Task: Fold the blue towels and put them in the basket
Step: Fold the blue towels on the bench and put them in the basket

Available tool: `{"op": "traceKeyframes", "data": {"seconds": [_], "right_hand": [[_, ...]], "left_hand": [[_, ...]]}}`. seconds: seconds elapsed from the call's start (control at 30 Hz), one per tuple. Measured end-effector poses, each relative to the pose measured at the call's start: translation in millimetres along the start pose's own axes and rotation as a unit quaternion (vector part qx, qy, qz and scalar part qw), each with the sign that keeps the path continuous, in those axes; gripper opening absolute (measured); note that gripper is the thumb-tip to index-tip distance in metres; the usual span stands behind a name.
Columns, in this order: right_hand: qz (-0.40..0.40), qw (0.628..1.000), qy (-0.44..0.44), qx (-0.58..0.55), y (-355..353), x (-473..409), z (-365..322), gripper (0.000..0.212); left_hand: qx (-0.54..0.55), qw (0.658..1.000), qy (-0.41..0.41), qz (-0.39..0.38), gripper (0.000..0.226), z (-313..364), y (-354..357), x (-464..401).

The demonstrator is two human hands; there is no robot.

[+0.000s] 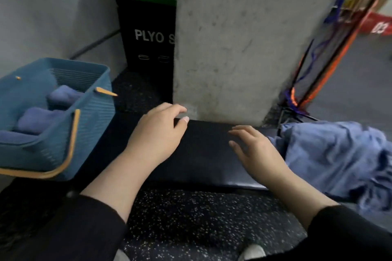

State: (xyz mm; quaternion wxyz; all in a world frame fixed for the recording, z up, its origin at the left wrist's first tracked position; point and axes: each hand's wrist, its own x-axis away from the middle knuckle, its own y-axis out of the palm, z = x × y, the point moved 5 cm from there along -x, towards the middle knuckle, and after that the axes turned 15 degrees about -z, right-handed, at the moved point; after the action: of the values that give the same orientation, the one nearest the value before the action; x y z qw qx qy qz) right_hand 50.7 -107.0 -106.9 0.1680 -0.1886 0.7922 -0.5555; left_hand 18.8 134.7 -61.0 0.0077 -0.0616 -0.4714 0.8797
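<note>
Speckled rubber floor point(191, 218) lies below my padded bench point(203, 154). Both my left hand point(157, 133) and right hand point(254, 150) hover over it, fingers loose, apart, empty. Unfolded blue towels point(335, 159) heap rightward; folded towels point(36, 121) fill the blue basket point(84, 125) left.

A gym around me: stacked plyo soft boxes point(148, 27) beside a concrete pillar point(233, 38), speckled rubber floor point(191, 218), a padded black surface point(207, 154), hanging resistance bands point(331, 34).
</note>
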Motion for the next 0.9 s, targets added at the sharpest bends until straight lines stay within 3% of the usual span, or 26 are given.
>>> {"op": "traceKeyframes", "data": {"seconds": [0.1, 0.33, 0.5, 0.6, 0.67, 0.77, 0.9], "right_hand": [[0.016, 0.999, 0.044, 0.002, -13, 28, 45, 0.028], [0.105, 0.976, 0.164, 0.093, -52, 57, 126, 0.038], [0.060, 0.932, 0.347, 0.084, -72, 79, 190, 0.061], [0.044, 0.911, 0.406, 0.056, -77, 92, 220, 0.069], [0.066, 0.908, 0.411, 0.048, -79, 96, 231, 0.067], [0.168, 0.890, 0.423, 0.035, -89, 104, 242, 0.057], [0.201, 0.889, 0.410, -0.020, -91, 111, 260, 0.027]], "left_hand": [[0.001, 0.998, 0.019, -0.065, 0.031, 36, 42, -9], [-0.018, 0.990, 0.037, -0.138, 0.033, 74, 102, -30], [-0.025, 0.985, 0.051, -0.166, 0.033, 87, 125, -40], [-0.026, 0.982, 0.060, -0.177, 0.033, 93, 136, -44], [-0.023, 0.981, 0.065, -0.181, 0.032, 97, 142, -46], [-0.021, 0.980, 0.068, -0.188, 0.032, 98, 150, -50], [-0.018, 0.979, 0.067, -0.192, 0.031, 99, 157, -54]]}}
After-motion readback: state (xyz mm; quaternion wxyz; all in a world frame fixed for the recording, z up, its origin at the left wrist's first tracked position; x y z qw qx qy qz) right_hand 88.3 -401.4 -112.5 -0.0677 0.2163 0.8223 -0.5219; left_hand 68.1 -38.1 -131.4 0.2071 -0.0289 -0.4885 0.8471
